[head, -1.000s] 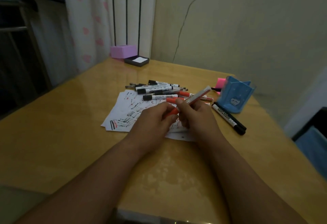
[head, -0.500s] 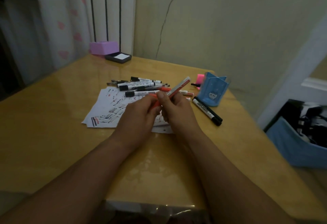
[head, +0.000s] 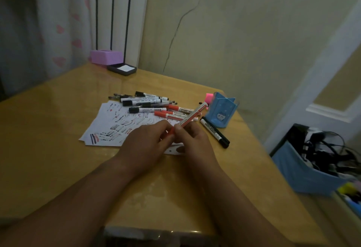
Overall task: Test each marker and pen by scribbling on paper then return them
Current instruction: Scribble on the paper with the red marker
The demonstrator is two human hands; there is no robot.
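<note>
While the left hand (head: 145,147) is pinching the red marker (head: 192,116) at its near end, the right hand (head: 195,143) is gripping the barrel, angled toward 2 o'clock.

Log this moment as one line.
stage: red marker held over paper | left hand: pinches its near red end | right hand: grips barrel | black marker: lying beside blue holder

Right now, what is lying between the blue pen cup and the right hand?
In the head view, one black marker lies flat on the table between the blue pen cup and the right hand, which grips a red marker.
</note>
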